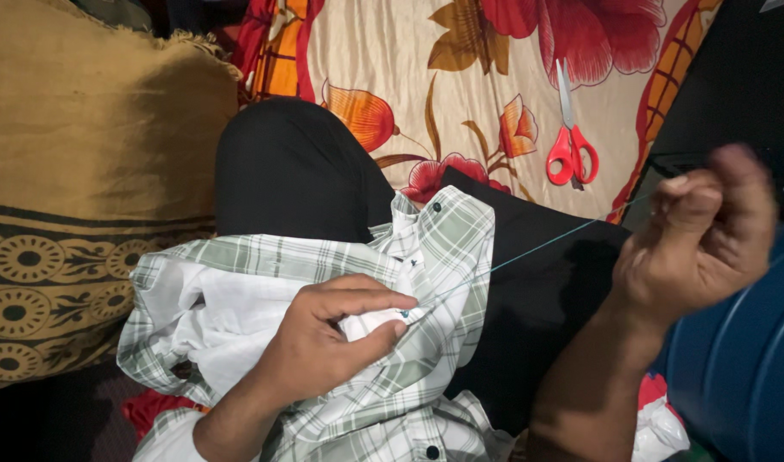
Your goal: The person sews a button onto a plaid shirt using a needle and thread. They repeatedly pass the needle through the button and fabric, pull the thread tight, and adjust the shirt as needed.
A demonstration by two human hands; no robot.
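So your left hand [323, 338] was pinching the green plaid shirt [426, 257] on your lap, fingers closed on the fabric. Your right hand [704, 235] was fisted around a taut thread [537, 250], pulled out sideways. Red scissors [570, 141] sat on the floral bedsheet [392, 51].

1. The left hand [323, 342] pinches a fold of the green-and-white plaid shirt [409, 257], which is bunched over the person's lap.
2. The right hand [700, 235] is raised in a loose fist (slightly blurred), pulling a thin blue thread [537, 250] taut from the shirt.
3. Red-handled scissors [570, 141] lie closed on the floral bedsheet [392, 51], well apart from both hands.
4. A mustard patterned cushion [75, 171] sits at the left.
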